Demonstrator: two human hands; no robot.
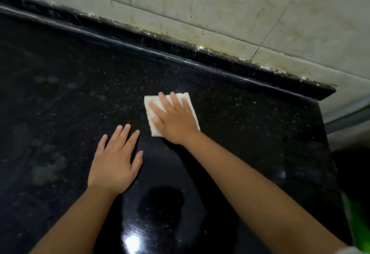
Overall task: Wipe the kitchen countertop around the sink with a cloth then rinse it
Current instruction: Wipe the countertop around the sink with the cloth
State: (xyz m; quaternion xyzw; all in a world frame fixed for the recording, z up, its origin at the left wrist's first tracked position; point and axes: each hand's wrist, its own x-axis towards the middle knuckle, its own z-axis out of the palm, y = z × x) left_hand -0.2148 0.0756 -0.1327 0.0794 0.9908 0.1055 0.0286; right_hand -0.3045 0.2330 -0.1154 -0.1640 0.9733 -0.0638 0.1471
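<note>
A folded white cloth (pixel 191 104) lies flat on the black speckled granite countertop (pixel 250 125). My right hand (pixel 173 118) presses down on the cloth with fingers spread, covering most of it. My left hand (pixel 116 160) rests palm down on the bare counter just left of and nearer than the cloth, fingers apart, holding nothing. No sink or tap is in view.
A raised black ledge (pixel 180 53) runs along the back under a stained, grimy tiled wall (pixel 260 9). The counter ends at the right (pixel 328 133). Pale smudges (pixel 48 169) mark the left part. Something green (pixel 356 219) shows past the right edge.
</note>
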